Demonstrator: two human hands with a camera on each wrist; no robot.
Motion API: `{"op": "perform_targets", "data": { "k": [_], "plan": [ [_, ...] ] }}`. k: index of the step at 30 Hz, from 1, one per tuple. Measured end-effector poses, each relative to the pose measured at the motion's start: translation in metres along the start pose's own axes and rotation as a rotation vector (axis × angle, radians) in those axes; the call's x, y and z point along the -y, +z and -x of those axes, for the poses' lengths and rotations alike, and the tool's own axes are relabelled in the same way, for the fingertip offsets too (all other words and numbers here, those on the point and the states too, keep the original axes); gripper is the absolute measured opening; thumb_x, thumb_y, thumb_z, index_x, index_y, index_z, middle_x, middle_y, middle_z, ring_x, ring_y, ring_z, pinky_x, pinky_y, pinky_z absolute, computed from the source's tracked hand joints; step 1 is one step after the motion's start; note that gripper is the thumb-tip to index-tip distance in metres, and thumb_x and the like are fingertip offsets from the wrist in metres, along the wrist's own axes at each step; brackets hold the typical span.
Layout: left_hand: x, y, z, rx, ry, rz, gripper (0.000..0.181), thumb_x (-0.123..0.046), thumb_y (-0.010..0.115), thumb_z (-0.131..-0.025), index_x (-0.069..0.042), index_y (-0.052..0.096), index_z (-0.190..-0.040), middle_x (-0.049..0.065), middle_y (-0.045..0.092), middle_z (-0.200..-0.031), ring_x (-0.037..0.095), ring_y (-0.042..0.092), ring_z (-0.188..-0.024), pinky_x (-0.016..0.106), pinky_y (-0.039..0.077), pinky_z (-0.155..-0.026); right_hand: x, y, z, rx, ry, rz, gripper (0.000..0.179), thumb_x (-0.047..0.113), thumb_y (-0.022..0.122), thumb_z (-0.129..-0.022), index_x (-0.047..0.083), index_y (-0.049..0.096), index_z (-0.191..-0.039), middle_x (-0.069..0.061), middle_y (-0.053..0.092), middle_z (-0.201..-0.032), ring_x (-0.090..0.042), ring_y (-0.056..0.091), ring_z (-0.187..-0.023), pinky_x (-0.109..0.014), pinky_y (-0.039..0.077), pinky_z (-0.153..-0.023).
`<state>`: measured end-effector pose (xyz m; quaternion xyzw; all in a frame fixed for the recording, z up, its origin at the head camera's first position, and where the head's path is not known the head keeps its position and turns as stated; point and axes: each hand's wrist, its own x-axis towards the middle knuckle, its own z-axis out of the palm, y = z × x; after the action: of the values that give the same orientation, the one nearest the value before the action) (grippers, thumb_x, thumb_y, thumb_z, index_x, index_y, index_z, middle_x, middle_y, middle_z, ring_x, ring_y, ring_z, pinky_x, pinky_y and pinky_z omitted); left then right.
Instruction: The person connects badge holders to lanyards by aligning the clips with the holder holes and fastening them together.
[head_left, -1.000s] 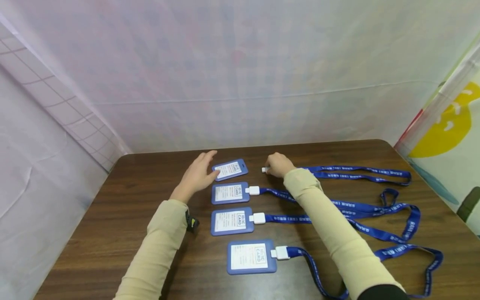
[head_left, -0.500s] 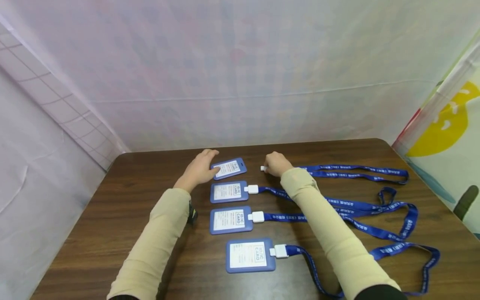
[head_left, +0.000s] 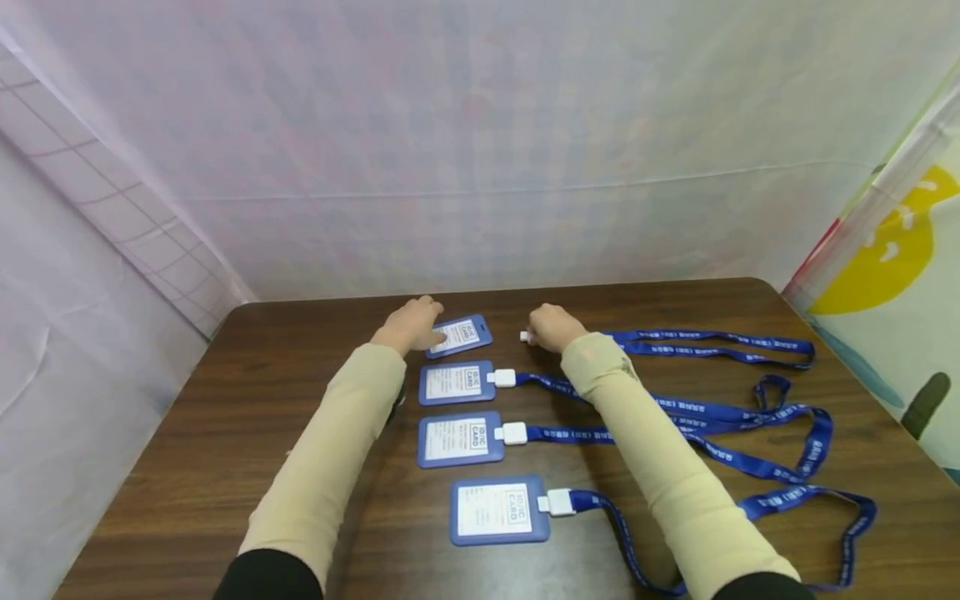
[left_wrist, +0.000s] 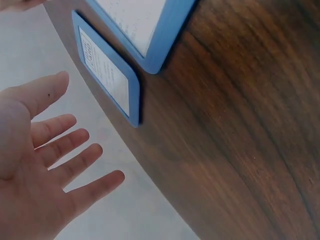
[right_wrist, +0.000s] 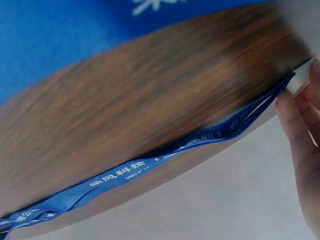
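Note:
Farthest back in the head view lies a loose blue ID card holder [head_left: 468, 334], slightly turned, with a slot at its right end and no strap on it. My left hand [head_left: 410, 325] hovers at its left end, covering part of it; in the left wrist view the spread fingers [left_wrist: 97, 189] stand apart from the holder [left_wrist: 106, 70]. Right of the gap, my right hand [head_left: 555, 327] pinches the white clip [right_wrist: 300, 79] of a blue lanyard [head_left: 720, 337] between thumb and fingers. That lanyard trails rightward along the tabletop.
Nearer me, three blue card holders [head_left: 455, 382] lie in a column, each joined by a white clip [head_left: 514, 433] to a blue lanyard. Those straps [head_left: 813, 446] overlap at the right, partly under my right forearm. Behind the brown table [head_left: 225, 400] hangs a pale curtain [head_left: 480, 167].
My left hand has shifted right, to the left end of the loose card holder, and now covers more of it. The right hand stays nearly still with the clip.

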<state>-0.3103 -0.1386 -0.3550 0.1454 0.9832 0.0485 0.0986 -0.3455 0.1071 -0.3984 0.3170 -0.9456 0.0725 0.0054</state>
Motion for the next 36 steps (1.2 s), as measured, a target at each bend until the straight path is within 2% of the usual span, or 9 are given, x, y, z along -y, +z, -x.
{"op": "perform_targets", "data": {
  "k": [8,12,17,23,27,31,36],
  "plan": [
    [-0.003,0.011,-0.007,0.069,-0.054,0.048,0.066,-0.034,0.062,-0.085,0.001,0.038,-0.136,0.020,0.033,-0.139,0.034,0.033,-0.126,0.046,0.030,-0.103,-0.001,0.000,0.002,0.011,-0.020,0.001,0.019,0.010,0.068,-0.076,0.007,0.059,-0.060,-0.004,0.056,-0.062,-0.021,0.052,-0.061,-0.034,0.049,-0.063],
    [-0.003,0.018,-0.007,0.085,-0.066,0.046,0.067,-0.037,0.064,-0.083,0.001,0.041,-0.133,0.019,0.038,-0.135,0.032,0.037,-0.123,0.044,0.032,-0.101,0.000,0.001,0.004,0.022,-0.013,-0.011,0.019,0.010,0.068,-0.077,0.007,0.057,-0.061,-0.003,0.053,-0.062,-0.019,0.049,-0.059,-0.032,0.047,-0.061],
    [-0.002,0.023,-0.005,0.059,-0.072,0.041,0.059,-0.035,0.068,-0.079,0.000,0.051,-0.124,0.016,0.047,-0.122,0.030,0.046,-0.112,0.043,0.039,-0.095,0.003,0.001,0.007,0.010,-0.007,-0.025,0.019,0.005,0.067,-0.073,0.008,0.055,-0.059,-0.002,0.051,-0.060,-0.018,0.047,-0.057,-0.032,0.047,-0.058],
    [-0.002,0.024,-0.004,0.048,-0.091,0.109,0.058,-0.028,0.072,-0.077,-0.001,0.052,-0.125,0.014,0.051,-0.121,0.027,0.050,-0.106,0.040,0.041,-0.092,0.004,0.000,0.007,0.000,-0.006,-0.031,0.013,0.005,0.067,-0.072,0.005,0.058,-0.062,-0.005,0.055,-0.062,-0.021,0.051,-0.059,-0.033,0.049,-0.061],
    [-0.004,0.023,-0.005,0.046,-0.081,0.135,0.056,-0.023,0.073,-0.077,-0.001,0.053,-0.124,0.013,0.054,-0.121,0.026,0.052,-0.105,0.039,0.042,-0.092,0.002,0.000,0.007,-0.004,0.013,-0.022,0.010,0.007,0.068,-0.073,0.004,0.061,-0.066,-0.007,0.058,-0.067,-0.023,0.055,-0.063,-0.035,0.050,-0.065],
    [-0.006,0.021,-0.006,0.048,-0.076,0.117,0.050,-0.021,0.073,-0.077,-0.002,0.056,-0.120,0.013,0.056,-0.117,0.025,0.052,-0.102,0.039,0.041,-0.093,0.001,-0.002,0.008,-0.001,0.020,-0.019,0.010,0.009,0.069,-0.074,0.004,0.064,-0.067,-0.007,0.060,-0.070,-0.024,0.055,-0.066,-0.036,0.050,-0.067],
    [-0.007,0.019,-0.006,0.048,-0.084,0.113,0.032,-0.021,0.075,-0.075,-0.004,0.063,-0.099,0.009,0.058,-0.093,0.022,0.051,-0.085,0.036,0.045,-0.082,0.000,0.000,0.007,0.002,0.029,-0.039,0.011,0.009,0.069,-0.074,0.005,0.065,-0.066,-0.006,0.060,-0.069,-0.023,0.054,-0.065,-0.035,0.049,-0.066]
  ]
}}
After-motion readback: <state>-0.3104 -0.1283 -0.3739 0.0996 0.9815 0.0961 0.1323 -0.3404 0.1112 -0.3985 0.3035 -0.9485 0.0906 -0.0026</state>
